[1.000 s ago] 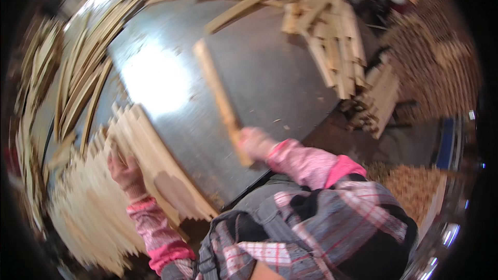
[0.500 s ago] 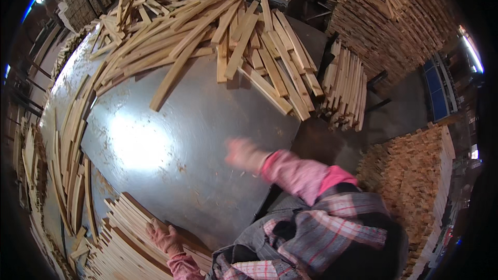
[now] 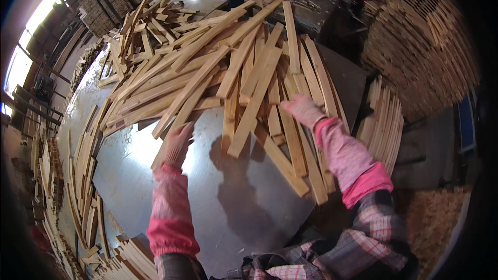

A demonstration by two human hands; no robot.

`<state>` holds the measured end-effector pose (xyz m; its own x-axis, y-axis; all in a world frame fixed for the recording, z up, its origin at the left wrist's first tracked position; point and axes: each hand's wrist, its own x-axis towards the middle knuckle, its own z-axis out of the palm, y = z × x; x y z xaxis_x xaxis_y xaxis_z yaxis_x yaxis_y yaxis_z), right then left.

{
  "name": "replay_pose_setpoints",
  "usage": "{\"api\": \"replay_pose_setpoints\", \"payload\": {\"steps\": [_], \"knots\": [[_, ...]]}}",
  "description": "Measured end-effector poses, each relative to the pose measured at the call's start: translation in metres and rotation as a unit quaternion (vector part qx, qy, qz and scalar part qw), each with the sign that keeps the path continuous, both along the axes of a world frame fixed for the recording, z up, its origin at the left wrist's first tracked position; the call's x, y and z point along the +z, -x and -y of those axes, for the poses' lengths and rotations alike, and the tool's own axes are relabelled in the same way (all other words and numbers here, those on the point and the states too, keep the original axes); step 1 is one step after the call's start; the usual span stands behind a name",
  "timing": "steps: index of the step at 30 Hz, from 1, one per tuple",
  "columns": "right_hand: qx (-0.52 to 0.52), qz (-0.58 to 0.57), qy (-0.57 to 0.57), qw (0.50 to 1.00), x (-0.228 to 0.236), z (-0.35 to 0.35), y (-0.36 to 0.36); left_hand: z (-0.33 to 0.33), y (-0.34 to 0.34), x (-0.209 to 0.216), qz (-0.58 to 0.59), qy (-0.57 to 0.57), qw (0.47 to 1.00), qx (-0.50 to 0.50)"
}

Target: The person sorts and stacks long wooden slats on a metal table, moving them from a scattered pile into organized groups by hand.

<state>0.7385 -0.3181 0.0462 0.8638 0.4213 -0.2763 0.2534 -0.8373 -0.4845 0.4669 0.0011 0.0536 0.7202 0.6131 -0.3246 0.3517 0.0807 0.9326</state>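
Wooden strips (image 3: pixel 254 103) lie in a loose, crossing pile on the metal table (image 3: pixel 207 223), their near ends fanned toward me. My left hand (image 3: pixel 177 145), in a light knit glove, is at the near ends of the left-hand strips, fingers partly bent and apart. One strip runs beside and partly behind that hand; whether they touch is unclear. Over the right part of the pile is my right hand (image 3: pixel 303 110), also gloved, its fingers reaching left above the strips with nothing visible held. Both arms wear pink sleeves.
Neatly laid strips (image 3: pixel 132 259) sit at the table's near left corner. More strips (image 3: pixel 85 192) line the left edge. A bundle (image 3: pixel 381 124) stands beyond the right edge, with a tall wood stack (image 3: pixel 420 57) behind. Machinery (image 3: pixel 327 15) is at the back.
My left hand has left the laid strips at the near left and moved forward to the pile. My right hand has moved forward and right, over the strips. The view has shifted too.
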Motion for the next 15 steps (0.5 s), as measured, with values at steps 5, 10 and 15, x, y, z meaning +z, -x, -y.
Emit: {"api": "replay_pose_setpoints", "payload": {"steps": [5,10,15], "knots": [[-0.031,-0.014,0.052,0.998,-0.002,-0.107,-0.021,-0.043,-0.143,-0.086,0.035,-0.024,0.999,0.000],[-0.133,0.049,0.013,0.990,-0.039,-0.127,-0.012,0.050,-0.218,-0.071,-0.064,-0.106,0.992,-0.010],[-0.159,-0.086,-0.170,0.969,-0.021,-0.078,0.022,0.072,-0.150,-0.052,0.008,0.148,0.987,-0.064]]}}
